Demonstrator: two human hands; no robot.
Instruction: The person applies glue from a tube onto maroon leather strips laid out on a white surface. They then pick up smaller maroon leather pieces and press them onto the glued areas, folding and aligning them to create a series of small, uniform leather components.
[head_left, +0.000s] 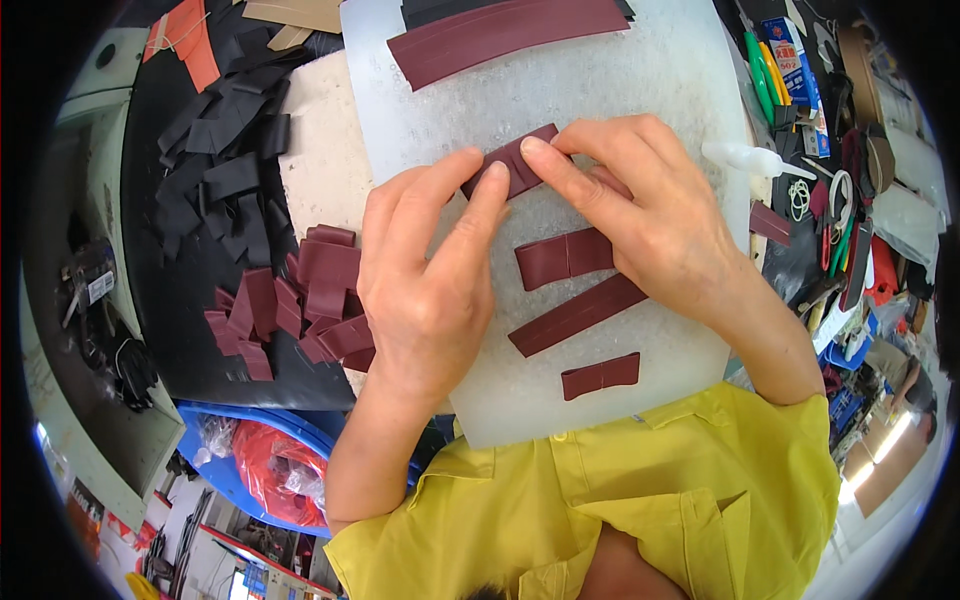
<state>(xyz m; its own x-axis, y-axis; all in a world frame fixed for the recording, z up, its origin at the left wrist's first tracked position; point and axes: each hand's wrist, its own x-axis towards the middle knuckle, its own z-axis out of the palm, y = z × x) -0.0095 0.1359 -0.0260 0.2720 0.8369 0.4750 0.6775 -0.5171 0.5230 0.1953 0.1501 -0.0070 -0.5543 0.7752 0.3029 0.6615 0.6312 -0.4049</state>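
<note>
Both hands meet at upper centre of the frame: the left hand (425, 290) and right hand (650, 215) pinch a small maroon leather strip (515, 165) with fingertips on the translucent cutting board (680, 90). Below lie three more maroon strips (575, 315) (one folded). A maroon offcut pile (300, 305) sits left, black scraps (225, 170) beyond.

Both forearms rise from the lower edge; left hand (425, 285) and right hand (645, 215) meet, fingers (490, 195) extended (index tips nearly touching), pressing down.

bench: cluttered worktop (180, 330) | below: blue crate (215, 465) | light: bright, even
</note>
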